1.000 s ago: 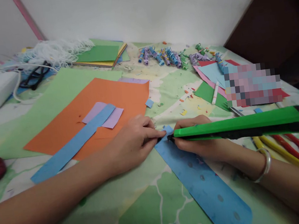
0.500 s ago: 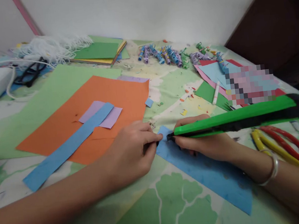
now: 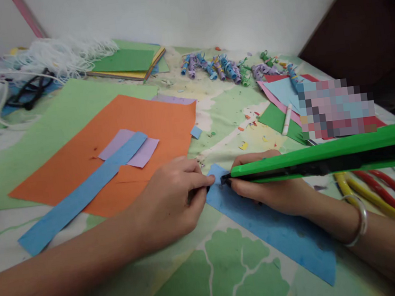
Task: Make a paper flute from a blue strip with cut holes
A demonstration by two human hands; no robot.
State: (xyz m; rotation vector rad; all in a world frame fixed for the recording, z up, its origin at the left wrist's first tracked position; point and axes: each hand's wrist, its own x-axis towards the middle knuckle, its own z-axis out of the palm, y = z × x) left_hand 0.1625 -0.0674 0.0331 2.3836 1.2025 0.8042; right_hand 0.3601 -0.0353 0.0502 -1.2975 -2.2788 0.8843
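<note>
A blue paper strip (image 3: 278,229) lies on the patterned table, running from the middle toward the near right. My left hand (image 3: 174,195) is closed, its fingertips pinching the strip's far left corner. My right hand (image 3: 269,185) is wrapped round a long green utility knife (image 3: 327,157), whose tip rests on the strip's far end right beside my left fingertips. A bangle sits on my right wrist. The knife's body hides part of my right fingers.
An orange sheet (image 3: 144,120) with a lilac piece (image 3: 137,150) and a second blue strip (image 3: 81,194) lies to the left. Rolled paper curls (image 3: 224,69) line the back. Coloured sheets, a white marker (image 3: 286,121), scissors with red and yellow handles (image 3: 381,193), glasses (image 3: 30,91), white cord.
The blue strip has swung round, its near end moving right. Both hands stay at its far end; the view has shifted slightly.
</note>
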